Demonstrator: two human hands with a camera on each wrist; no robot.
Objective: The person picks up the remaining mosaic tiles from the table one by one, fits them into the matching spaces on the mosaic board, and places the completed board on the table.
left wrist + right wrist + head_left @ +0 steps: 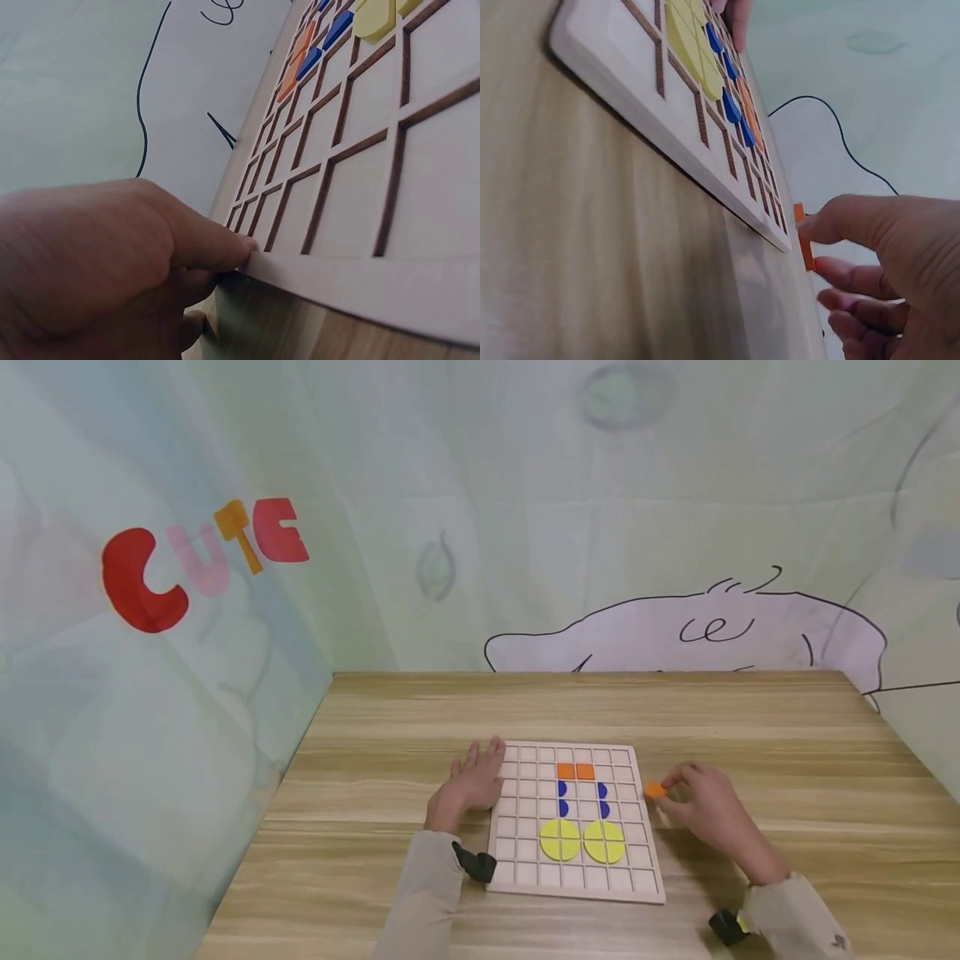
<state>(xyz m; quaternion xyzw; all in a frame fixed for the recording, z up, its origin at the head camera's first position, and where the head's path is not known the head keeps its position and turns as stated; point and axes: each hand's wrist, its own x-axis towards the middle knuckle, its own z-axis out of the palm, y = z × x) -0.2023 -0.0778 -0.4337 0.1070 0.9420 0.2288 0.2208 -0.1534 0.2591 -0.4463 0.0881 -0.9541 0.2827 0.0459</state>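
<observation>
A square wooden grid board lies flat on the table. Two orange square tiles fill neighbouring cells near its far side. Below them sit several blue half-round tiles in two columns. Nearer still, yellow quarter-round tiles form two full circles. My left hand rests at the board's left edge with fingers extended; the thumb touches the rim in the left wrist view. To the right of the board, my right hand pinches another orange square tile between thumb and finger, apart from the board.
The wood-grain table extends around the board on all sides. Behind it hangs a pale printed cloth with a cartoon outline, and coloured letters show at the left. Dark wrist straps sit at the sleeve cuffs.
</observation>
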